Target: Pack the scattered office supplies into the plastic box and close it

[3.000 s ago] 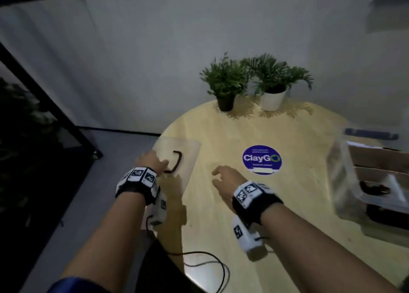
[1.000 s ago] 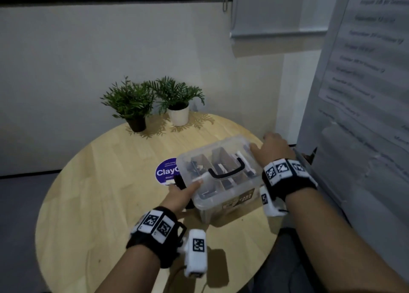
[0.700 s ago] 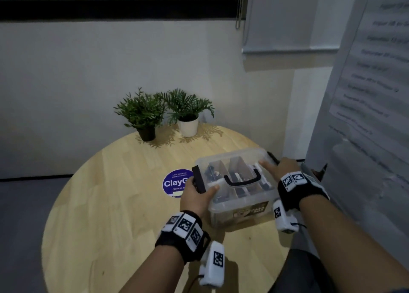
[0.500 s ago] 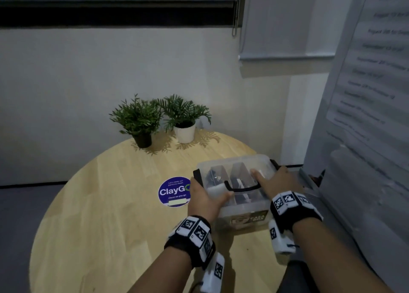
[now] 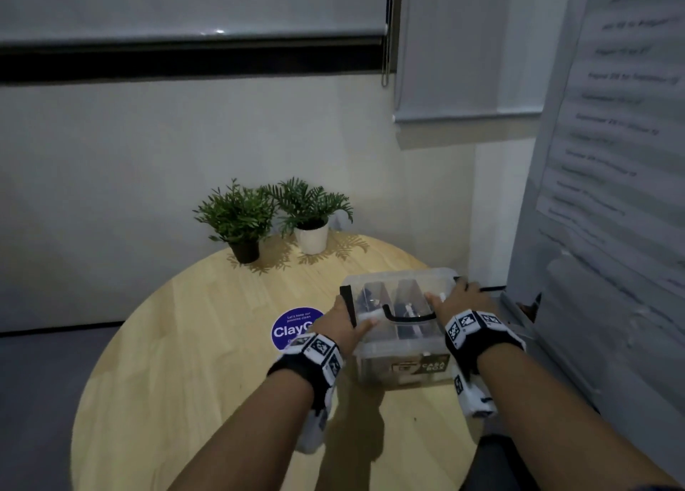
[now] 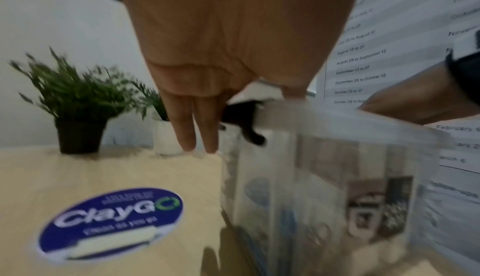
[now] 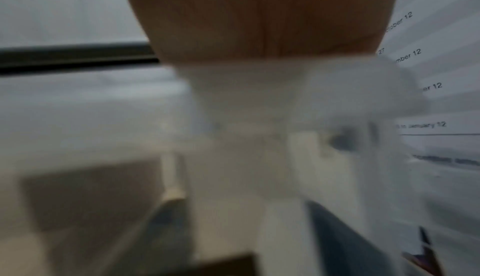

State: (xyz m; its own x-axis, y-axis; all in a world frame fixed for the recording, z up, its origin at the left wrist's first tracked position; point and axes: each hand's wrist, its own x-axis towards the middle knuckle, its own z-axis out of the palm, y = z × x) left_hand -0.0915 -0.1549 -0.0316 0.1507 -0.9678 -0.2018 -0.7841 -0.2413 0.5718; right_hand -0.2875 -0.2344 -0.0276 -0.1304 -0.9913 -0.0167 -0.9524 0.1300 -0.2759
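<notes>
The clear plastic box stands at the right edge of the round table with its lid on and office supplies showing through the walls. A black handle lies across the lid. My left hand is at the box's left end, thumb on the lid and straight fingers down the side by the black latch. My right hand lies on the right part of the lid, its fingers reaching over the right end. In the blurred right wrist view the palm rests on the box lid.
Two potted plants stand at the back of the wooden table. A round blue ClayGo sticker lies left of the box. A white panel with printed dates stands close to the box's right.
The lid, which lay at the table's left edge, now sits on the box. My right hand slid from the lid's middle toward its right end. My left hand stays at the left latch.
</notes>
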